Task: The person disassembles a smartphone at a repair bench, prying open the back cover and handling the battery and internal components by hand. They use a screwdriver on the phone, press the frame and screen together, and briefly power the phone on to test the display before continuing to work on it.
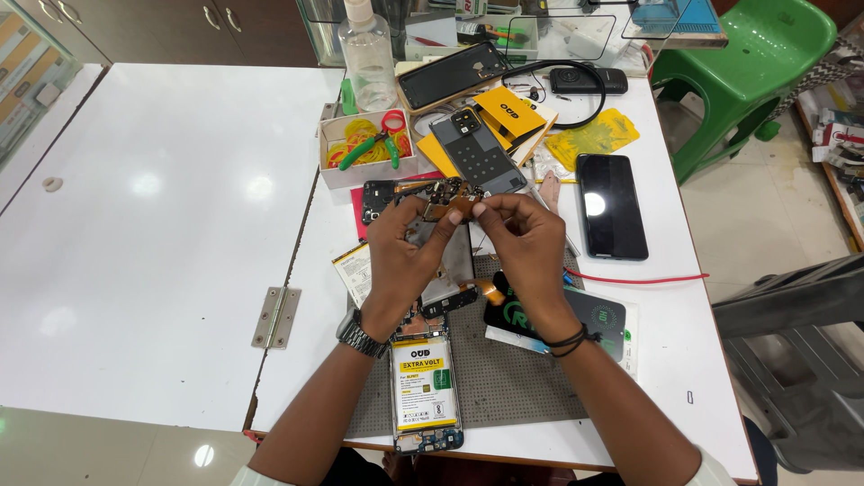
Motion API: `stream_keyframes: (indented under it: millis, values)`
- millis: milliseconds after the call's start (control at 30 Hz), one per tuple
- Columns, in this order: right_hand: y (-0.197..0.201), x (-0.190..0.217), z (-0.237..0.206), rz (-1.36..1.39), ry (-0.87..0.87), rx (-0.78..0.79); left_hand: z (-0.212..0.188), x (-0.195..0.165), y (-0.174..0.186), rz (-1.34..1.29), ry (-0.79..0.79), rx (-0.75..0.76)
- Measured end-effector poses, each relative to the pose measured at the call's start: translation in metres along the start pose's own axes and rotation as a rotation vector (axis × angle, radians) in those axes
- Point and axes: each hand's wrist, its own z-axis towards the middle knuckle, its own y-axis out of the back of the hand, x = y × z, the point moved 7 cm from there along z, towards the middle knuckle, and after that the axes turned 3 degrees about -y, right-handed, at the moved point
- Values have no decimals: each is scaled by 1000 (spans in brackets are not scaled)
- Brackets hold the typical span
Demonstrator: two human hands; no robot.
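Observation:
My left hand (405,256) and my right hand (526,247) are raised together over the table, both pinching a small circuit board with an orange flex cable (453,200). Below my left wrist lies an opened phone (425,382) with its white and yellow battery showing, on a grey work mat (513,378). A metal plate (447,270) lies under my hands. A grey phone back cover (477,148) rests just beyond my fingers.
A black phone (611,205) lies at right, with a red wire (630,279) near it. A white box of rubber bands and green-handled pliers (366,144) stands at the back, beside a clear bottle (367,56). A green plastic stool (751,63) stands at far right.

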Motion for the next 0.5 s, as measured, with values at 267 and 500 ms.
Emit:
stream_keyframes:
  millis: [267,500]
  values:
    - [5,15,-5,-180,30,-47,-4,-10,-1,10,-88,5]
    - [1,7,-3,-110,151,54,-5,-15,-2,-47,-133,22]
